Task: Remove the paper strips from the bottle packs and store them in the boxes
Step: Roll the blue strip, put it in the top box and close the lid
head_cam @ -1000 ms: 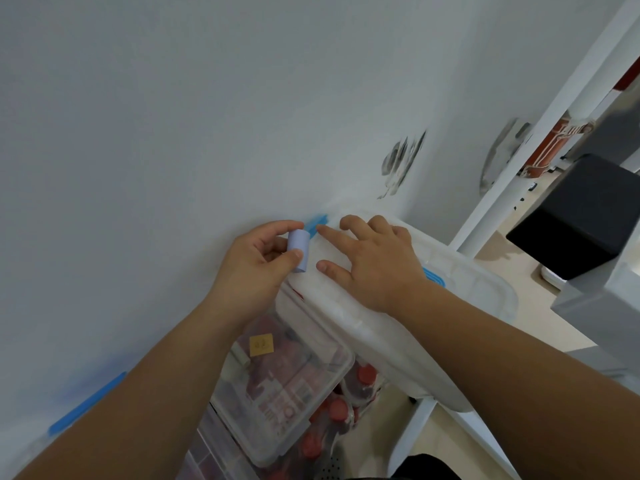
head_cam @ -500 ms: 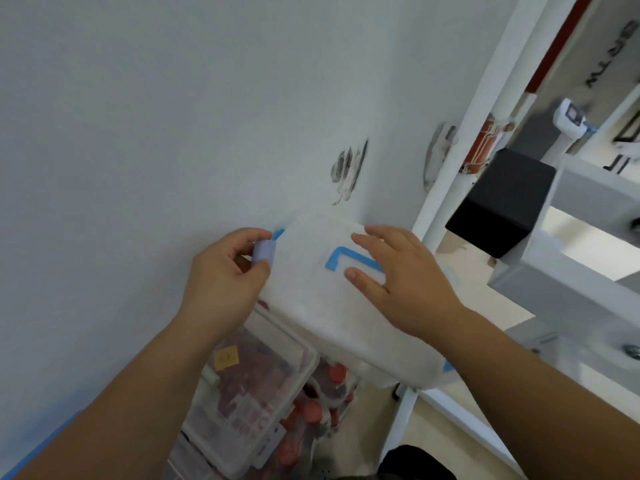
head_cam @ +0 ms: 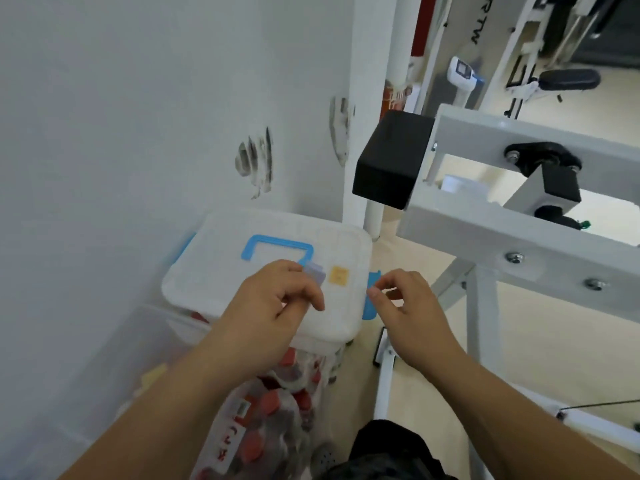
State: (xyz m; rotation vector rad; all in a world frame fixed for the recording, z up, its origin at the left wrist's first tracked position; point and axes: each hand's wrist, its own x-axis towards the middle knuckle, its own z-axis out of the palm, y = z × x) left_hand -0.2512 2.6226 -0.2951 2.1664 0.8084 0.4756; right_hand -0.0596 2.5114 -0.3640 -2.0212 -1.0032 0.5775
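Pinching a pale strip (head_cam: pixel 316 273), left hand (head_cam: pixel 273 308) half hides it.

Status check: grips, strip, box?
Left grip pinches small pale blue paper strip. Right grip curled by blue side latch, contact unclear. White plastic box lid on, blocking storage.

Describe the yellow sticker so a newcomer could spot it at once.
Against the white wall sits a white box with a blue handle on its lid. The sticker lies on that lid, near the handle's right end, left of the blue latch. It is the only yellow square there; the paper in the left hand beside it is lilac.
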